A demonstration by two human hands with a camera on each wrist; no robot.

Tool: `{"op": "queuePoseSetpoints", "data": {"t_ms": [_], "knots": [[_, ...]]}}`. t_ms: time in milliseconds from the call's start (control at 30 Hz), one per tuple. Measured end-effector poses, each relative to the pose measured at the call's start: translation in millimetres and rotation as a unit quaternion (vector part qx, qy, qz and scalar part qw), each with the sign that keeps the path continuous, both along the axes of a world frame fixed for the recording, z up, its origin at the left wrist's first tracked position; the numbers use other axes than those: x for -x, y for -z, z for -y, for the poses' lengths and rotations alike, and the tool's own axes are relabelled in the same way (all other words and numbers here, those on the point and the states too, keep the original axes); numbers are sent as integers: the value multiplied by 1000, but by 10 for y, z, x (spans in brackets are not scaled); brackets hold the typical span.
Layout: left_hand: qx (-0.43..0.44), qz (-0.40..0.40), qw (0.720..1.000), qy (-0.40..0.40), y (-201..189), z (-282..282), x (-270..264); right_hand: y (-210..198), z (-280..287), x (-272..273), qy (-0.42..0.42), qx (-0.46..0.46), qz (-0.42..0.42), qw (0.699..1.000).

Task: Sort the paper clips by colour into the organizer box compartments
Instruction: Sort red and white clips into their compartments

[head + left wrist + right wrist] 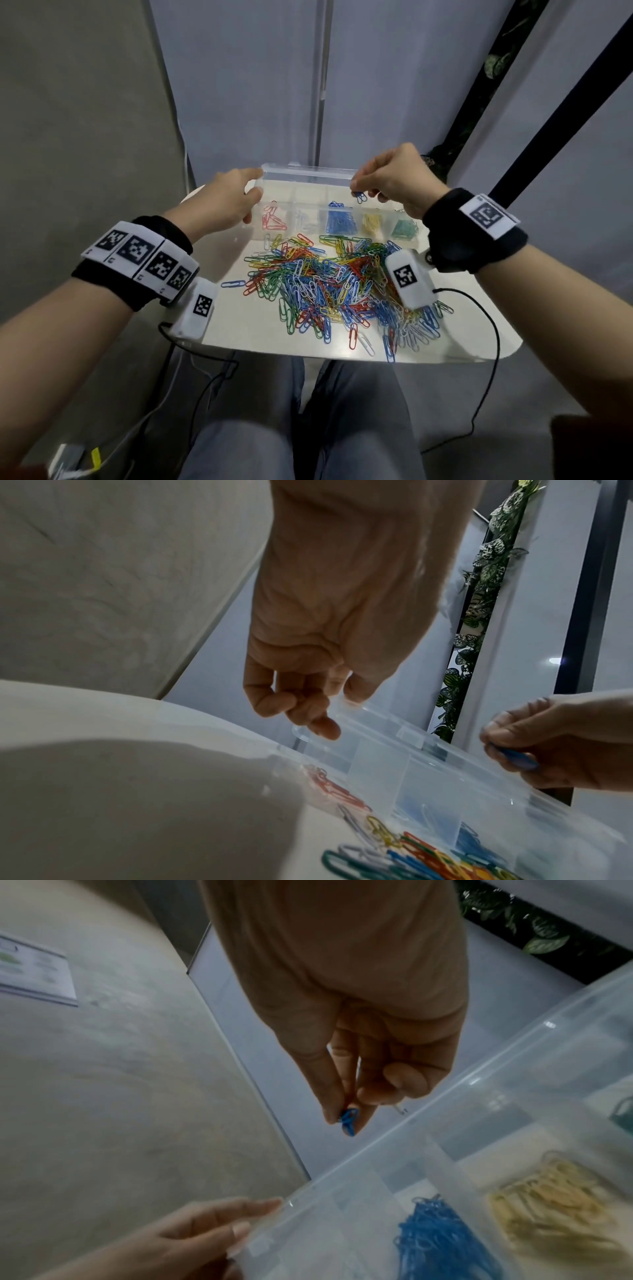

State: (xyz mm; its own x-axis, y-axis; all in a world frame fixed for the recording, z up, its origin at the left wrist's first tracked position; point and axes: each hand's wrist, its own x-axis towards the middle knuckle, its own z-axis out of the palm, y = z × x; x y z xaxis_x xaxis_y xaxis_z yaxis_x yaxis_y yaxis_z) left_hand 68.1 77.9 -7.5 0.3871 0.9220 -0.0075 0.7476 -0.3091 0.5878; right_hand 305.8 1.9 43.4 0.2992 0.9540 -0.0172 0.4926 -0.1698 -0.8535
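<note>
A clear organizer box (305, 193) stands at the back of the white table with its lid up. Its front row holds red (272, 219), white (305, 221), blue (339, 221), yellow (371, 222) and green (404, 229) clips. A mixed pile of paper clips (335, 287) lies in front of it. My right hand (358, 192) (344, 1118) hovers over the box's back row and pinches blue clips (360, 197) (349, 1121) between thumb and fingers. My left hand (257, 185) (337, 710) holds the left end of the box lid (377, 723) between thumb and fingertips.
The pile reaches close to the table's front edge (342, 356), with my knees below it. Black cables (493, 342) hang from both wrist cameras. A grey wall rises on the left, and a dark post with leafy plants (479, 102) stands at the back right.
</note>
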Motion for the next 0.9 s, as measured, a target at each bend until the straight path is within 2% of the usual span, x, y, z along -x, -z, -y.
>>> {"op": "queuePoseSetpoints", "data": {"t_ms": [133, 233, 367, 467, 533, 600, 667, 767, 900], "knots": [[-3, 4, 1000, 6, 4, -5, 15, 56, -40, -1, 13, -5, 30, 999], [-9, -12, 1000, 11, -2, -5, 17, 55, 75, -206, 51, -61, 36, 996], [-53, -83, 995, 8, -58, -39, -9, 95, 420, -620, 100, -96, 105, 985], [-136, -112, 984, -17, -126, 7, -116, 232, 665, -947, 103, -18, 175, 979], [-199, -66, 978, -5, -191, 130, -260, 329, 765, -1107, 72, 82, 201, 974], [-235, -12, 970, 68, -251, 304, -445, 401, 831, -1184, 19, 176, 247, 953], [-220, 4, 960, 173, -274, 489, -644, 427, 882, -1155, -31, 215, 293, 931], [-161, -42, 941, 294, -208, 702, -936, 443, 933, -984, -88, 204, 308, 925], [-117, -125, 922, 346, -13, 813, -1234, 479, 966, -703, -163, 201, 276, 925]]}}
